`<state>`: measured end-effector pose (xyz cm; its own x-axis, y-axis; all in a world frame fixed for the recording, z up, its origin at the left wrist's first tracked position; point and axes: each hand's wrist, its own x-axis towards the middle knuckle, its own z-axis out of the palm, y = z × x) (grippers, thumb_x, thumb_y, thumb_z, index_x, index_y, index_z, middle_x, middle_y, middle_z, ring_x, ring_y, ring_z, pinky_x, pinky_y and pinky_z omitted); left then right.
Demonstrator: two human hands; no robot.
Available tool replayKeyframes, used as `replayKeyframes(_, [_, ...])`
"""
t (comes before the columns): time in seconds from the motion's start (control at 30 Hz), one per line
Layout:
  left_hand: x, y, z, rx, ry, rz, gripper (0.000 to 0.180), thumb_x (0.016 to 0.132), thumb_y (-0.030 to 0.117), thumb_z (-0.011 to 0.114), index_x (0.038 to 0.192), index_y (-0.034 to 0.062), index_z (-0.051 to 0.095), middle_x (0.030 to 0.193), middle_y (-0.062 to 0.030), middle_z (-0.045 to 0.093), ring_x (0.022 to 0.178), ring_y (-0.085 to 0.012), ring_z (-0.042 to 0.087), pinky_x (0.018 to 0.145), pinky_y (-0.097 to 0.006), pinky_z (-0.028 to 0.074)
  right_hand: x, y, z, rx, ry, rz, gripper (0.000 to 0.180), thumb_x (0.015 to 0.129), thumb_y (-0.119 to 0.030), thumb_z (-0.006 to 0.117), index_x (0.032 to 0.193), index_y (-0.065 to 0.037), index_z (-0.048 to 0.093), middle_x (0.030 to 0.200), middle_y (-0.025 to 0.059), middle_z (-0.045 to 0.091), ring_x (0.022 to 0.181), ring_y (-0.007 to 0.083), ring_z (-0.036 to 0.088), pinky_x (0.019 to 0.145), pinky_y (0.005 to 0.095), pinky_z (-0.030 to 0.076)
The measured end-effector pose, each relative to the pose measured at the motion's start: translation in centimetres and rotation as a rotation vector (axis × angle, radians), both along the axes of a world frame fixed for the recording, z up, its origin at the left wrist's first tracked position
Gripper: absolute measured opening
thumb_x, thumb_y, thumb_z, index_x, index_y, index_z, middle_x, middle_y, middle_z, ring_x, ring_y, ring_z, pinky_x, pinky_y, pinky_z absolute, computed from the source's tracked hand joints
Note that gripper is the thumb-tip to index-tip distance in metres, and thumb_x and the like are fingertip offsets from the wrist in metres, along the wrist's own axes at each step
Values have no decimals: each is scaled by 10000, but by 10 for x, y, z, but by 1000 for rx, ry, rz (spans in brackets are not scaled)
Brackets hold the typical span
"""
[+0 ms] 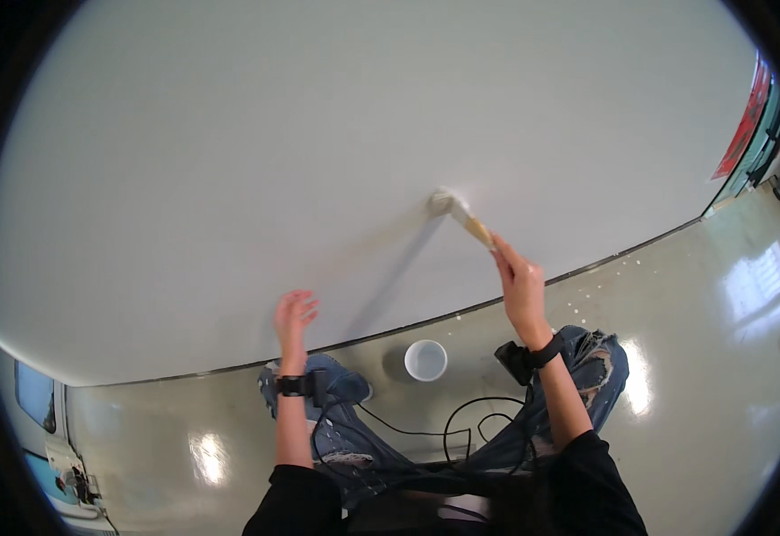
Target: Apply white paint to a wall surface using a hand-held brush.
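Filling most of the head view is a broad white wall [318, 134], meeting a glossy pale floor [703, 357] along a dark baseboard line that is curving with the lens. Against this wall, a little right of centre, a paintbrush [460, 214] is pressing its pale bristles onto the surface, its wooden handle slanting down and to the right and casting a long grey shadow down to the left. The person's right hand [520, 286] is gripping the end of that handle, fingers closed around it, arm reaching up from the lower edge with a dark band on the wrist. The left hand [294, 314] is lifting well apart from the brush, near the foot of the wall, fingers loosely curled and holding nothing; whether it is touching the wall cannot be told. It is wearing a dark wrist strap too.

Between the two forearms, a small white cup [426, 360] is sitting on the floor, just in front of the baseboard. The person's knees in torn blue jeans [587, 366] are resting on either side of it, with thin black cables [461, 420] looping across the floor between them. A red sign [746, 121] is hanging at the far right.
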<state>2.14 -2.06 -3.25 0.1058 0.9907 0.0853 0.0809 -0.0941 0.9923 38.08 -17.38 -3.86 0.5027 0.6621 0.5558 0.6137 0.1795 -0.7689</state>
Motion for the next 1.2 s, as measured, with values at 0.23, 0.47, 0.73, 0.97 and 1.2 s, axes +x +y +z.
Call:
replayKeyframes(0.23, [-126,68,-97,-149,-369,410,384,954,333,508,1247,86,519,1189,-123,584,1079,-286,584,880,-412,479,75,-6,6,-21,-55,-615,289,947,-75,554,1231,-52,605,611,165,420,509,201,374,495,339,373])
replayKeyframes(0.47, [-185,102,-155,-82,-694,236,437,941,355,544,1300,114,482,1319,-106,528,1196,-243,502,1002,-408,400,86,10,-11,15,-144,-770,283,935,-162,585,1190,-51,639,586,172,499,480,240,433,491,370,386])
replayKeyframes(0.73, [-117,60,-82,-393,-1101,246,305,884,206,582,1169,124,512,1207,-58,555,1125,-222,517,859,-391,440,18,21,28,-129,-175,-585,229,937,-104,572,1129,-5,650,566,175,508,443,255,442,457,365,362])
replayKeyframes(0.97, [-115,37,-27,-370,-1027,293,311,878,187,579,1169,126,485,1200,-44,556,1086,-217,532,842,-382,440,-37,25,41,-100,-276,-482,244,922,-79,583,1151,-3,627,538,144,483,426,249,452,445,354,364])
replayKeyframes(1.2, [-114,40,-28,-371,-1020,232,304,881,197,575,1166,132,489,1172,-49,564,1063,-210,547,835,-383,441,-91,16,60,-12,191,220,207,909,-94,635,1089,3,669,535,78,353,487,85,295,443,252,278])
